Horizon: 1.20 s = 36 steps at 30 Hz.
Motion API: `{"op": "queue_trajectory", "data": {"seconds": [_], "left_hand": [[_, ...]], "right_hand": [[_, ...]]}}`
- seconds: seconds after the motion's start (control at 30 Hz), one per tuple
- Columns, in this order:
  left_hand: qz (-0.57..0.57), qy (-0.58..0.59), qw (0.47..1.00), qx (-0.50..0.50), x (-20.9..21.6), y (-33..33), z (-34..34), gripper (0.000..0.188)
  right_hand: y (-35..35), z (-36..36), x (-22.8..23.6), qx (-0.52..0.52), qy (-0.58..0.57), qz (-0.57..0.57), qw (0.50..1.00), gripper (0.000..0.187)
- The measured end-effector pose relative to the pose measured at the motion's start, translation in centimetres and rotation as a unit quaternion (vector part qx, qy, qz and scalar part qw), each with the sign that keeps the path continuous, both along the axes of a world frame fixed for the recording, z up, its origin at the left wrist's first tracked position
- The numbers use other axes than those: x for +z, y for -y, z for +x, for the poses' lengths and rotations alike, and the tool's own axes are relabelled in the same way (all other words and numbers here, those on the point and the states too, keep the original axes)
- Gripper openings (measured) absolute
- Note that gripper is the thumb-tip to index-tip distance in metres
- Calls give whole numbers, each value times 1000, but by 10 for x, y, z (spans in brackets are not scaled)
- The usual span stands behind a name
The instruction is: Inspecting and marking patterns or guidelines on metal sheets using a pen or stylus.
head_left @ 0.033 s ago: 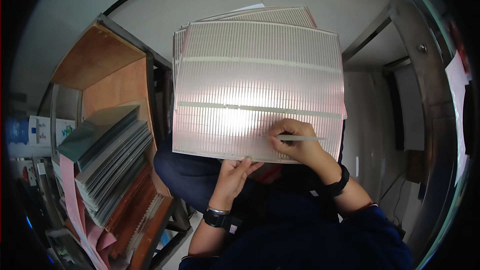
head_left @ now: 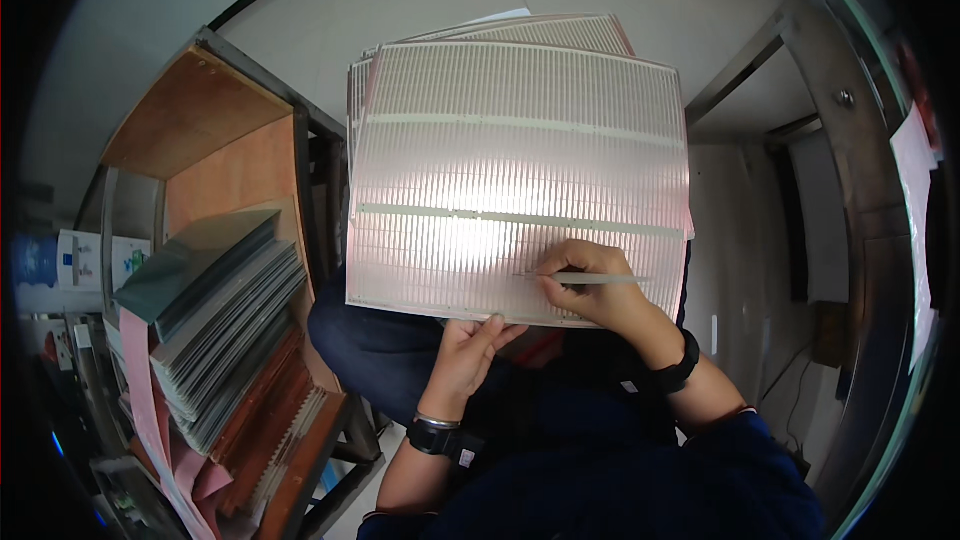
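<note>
A: In the head view, where is the work?

B: The sheet point(head_left: 520, 155) lies ahead of both hands, its near edge just over the lap, with more sheets point(head_left: 590, 32) under it, showing past its far edge

A: And the hands?

B: Apart from each other. The left hand point(head_left: 463, 348) grips the near edge, thumb at the rim; its other fingers are partly hidden below, so I can't tell how far under they reach. The right hand point(head_left: 608, 304) pinches a tool point(head_left: 595, 279), thin tip pointing left over the pale bars

A: Is the tip touching?

B: I can't tell; it is too fine, and glare lies just beyond it

A: Which step would you call this?

B: Fine work at one spot among the bars, I'd judge, in the row nearest the hands, with the left steadying the sheet

A: What does the next move call for?

B: A light, controlled tip and a firm left hold, I think, since a slip could mark the bars

A: Anything beside them?

B: A stack point(head_left: 232, 340) of boards, well left of the left hand
</note>
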<state>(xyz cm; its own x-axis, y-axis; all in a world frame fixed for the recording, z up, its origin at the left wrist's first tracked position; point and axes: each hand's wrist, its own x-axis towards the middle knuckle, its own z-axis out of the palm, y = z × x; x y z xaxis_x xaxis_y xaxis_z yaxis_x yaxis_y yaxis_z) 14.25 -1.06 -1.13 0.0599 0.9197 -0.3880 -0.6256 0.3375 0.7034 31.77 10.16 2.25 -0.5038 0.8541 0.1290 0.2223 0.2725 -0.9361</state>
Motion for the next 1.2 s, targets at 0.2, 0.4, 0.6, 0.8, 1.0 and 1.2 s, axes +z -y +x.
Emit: {"op": "queue_trajectory", "data": {"seconds": [0.2,0.4,0.6,0.8,1.0,1.2], "left_hand": [[1,-9,1000,1,-2,1,0,30],[4,-3,1000,-6,-2,0,-2,33],[8,-2,1000,2,-3,1,-1,33],[12,-9,1000,3,1,0,0,32],[10,5,1000,-7,-2,1,-3,34],[14,6,1000,-2,-5,1,-2,33]], "right_hand": [[2,2,-3,-5,20,-42,999,10],[-8,10,5,-3,-15,30,999,11],[-20,12,7,45,20,12,999,9],[-24,12,3,26,2,-1,1000,9],[-25,11,6,38,6,-16,999,8],[-27,12,3,19,-3,-35,999,7]]}}
